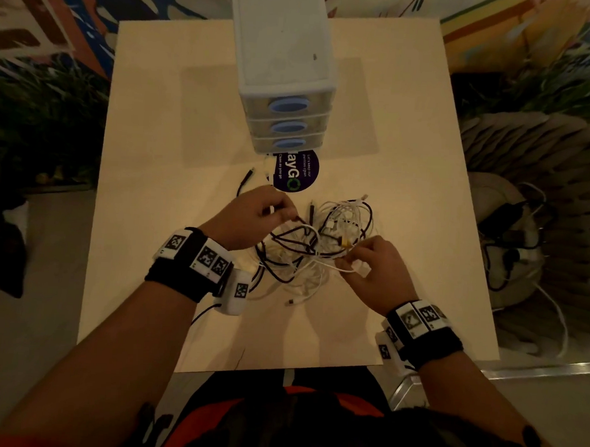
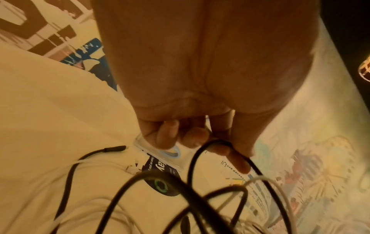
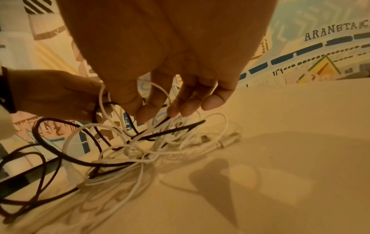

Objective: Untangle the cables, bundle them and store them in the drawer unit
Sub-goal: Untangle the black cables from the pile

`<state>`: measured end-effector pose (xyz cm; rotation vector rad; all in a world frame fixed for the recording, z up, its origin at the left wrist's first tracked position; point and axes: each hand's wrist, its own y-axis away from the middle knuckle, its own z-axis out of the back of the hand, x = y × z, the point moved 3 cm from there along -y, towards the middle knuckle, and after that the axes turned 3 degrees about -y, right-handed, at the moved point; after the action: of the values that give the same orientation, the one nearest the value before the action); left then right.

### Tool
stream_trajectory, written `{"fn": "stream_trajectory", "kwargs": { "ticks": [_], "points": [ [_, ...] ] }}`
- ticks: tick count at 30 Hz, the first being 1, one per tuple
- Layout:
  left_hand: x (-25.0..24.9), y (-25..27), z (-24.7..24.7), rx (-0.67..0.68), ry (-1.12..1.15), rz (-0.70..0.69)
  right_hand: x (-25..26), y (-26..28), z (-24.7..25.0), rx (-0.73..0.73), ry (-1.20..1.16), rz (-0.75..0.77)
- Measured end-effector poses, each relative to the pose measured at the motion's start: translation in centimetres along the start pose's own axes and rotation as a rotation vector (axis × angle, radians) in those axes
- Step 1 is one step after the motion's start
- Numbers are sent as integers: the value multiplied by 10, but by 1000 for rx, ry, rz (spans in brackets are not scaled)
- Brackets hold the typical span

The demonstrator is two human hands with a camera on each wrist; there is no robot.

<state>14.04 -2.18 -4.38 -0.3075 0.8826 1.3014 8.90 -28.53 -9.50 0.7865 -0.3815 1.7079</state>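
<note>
Here, a tangled heap of black and white cables (image 1: pixel 314 244) lies mid-counter (image 1: pixel 155 149), before the closed white plastic three-drawer unit (image 1: pixel 286 87). The left hand (image 1: pixel 250 218) pinches a black cable (image 2: pixel 202 152). The right hand (image 1: pixel 376 270) pinches a white cable (image 3: pixel 104 104).

— Where are our hands against the cable tangle (image 1: pixel 314 244)?

— Our left hand (image 1: pixel 253 218) is at its left edge, fingers curled, pinching a black cable (image 2: pixel 202 152). Our right hand (image 1: pixel 374 270) is at its right edge, fingertips (image 3: pixel 180 110) pinching a white cable (image 3: pixel 104 107). Both forearms reach forward.
</note>
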Motion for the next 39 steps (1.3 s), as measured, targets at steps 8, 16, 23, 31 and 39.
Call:
{"fn": "stream_trajectory", "kwargs": {
  "ticks": [8, 16, 23, 31, 39],
  "points": [
    [-4, 7, 5, -160, 169, 33, 2, 11, 23, -28, -122, -4],
    [-12, 8, 2, -234, 319, 55, 67, -38, 35, 156, 16, 134],
    [-1, 12, 5, -335, 514, 203, 65, -54, -17, 231, 90, 54],
    [3, 22, -13, -95, -108, 244, 65, -58, -6, 174, -13, 84],
    [-9, 13, -14, -357, -258, 121, 61, -59, 2, 133, -34, 66]
  ]
}}
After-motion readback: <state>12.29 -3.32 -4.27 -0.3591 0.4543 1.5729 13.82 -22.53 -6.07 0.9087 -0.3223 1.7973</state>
